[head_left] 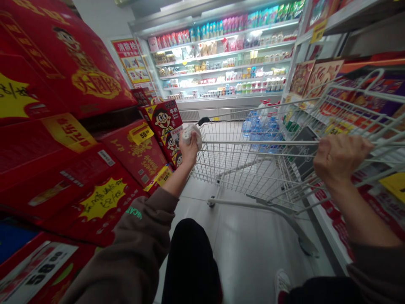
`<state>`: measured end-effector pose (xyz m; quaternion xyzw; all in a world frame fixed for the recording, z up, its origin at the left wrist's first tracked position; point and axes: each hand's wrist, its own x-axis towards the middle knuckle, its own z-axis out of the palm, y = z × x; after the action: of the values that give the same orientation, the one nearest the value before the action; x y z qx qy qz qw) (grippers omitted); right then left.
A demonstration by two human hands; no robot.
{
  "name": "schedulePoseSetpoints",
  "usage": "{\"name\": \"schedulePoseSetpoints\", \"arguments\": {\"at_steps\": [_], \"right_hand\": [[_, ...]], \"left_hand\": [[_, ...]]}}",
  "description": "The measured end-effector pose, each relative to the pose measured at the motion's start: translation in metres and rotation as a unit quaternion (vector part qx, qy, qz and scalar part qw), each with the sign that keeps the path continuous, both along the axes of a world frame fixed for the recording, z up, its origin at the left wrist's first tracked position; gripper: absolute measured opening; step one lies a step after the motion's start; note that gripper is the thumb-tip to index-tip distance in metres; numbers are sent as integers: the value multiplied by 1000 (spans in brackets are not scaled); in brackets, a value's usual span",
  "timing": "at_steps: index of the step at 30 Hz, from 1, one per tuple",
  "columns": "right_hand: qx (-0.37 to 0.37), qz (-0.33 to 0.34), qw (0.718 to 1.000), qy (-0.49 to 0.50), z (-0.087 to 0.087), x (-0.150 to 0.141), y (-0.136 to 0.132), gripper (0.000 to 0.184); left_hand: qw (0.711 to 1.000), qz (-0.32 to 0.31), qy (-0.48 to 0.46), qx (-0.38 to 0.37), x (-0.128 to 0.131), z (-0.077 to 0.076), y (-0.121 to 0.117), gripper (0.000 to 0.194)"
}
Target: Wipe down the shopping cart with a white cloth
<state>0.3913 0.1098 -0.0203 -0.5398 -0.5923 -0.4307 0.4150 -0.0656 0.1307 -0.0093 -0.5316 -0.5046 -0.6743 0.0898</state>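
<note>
A metal wire shopping cart [237, 169] stands sideways before me, its wire basket showing no goods inside. My left hand [189, 147] is closed around a crumpled white cloth [192, 134] at the cart's left end, close to the black corner cap [204, 121]. Whether the cloth touches the wire there I cannot tell. On the right, my right hand [340, 158] is wrapped round the cart's upper rail, near the dark grey panel [305, 152].
Red gift boxes [136, 154] with yellow price tags are stacked at the left. A lit refrigerated shelf [221, 99] spans the back. Blue water bottles [262, 126] stand on the floor behind the cart. Shelves with packaged goods [363, 101] line the right.
</note>
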Motion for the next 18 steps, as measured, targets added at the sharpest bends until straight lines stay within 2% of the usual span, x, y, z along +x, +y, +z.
{"name": "schedulePoseSetpoints", "arguments": {"at_steps": [2,4,6,8,9,11,15,18], "right_hand": [[1,10,1000,9,-1,1,2,28],[4,19,1000,21,-2,1,4,27],[8,26,999,40,-3,1,7,26],[8,26,998,56,-4,2,10,26],[8,24,998,60,-5,2,11,25],[10,17,998,57,-7,4,14,25],[13,9,999,51,-9,6,16,24],[8,11,999,50,-7,4,14,24]], "left_hand": [[998,43,-17,35,-8,1,3,60],[996,77,27,36,-14,-1,2,61],[984,84,157,-26,-17,-5,-3,56],[947,91,294,-92,-16,-10,-9,49],[928,97,344,-108,-15,-11,-11,48],[907,107,393,-110,-15,-13,-12,50],[888,98,430,-131,-33,-6,-5,51],[905,154,352,-181,-55,-1,2,54]]}}
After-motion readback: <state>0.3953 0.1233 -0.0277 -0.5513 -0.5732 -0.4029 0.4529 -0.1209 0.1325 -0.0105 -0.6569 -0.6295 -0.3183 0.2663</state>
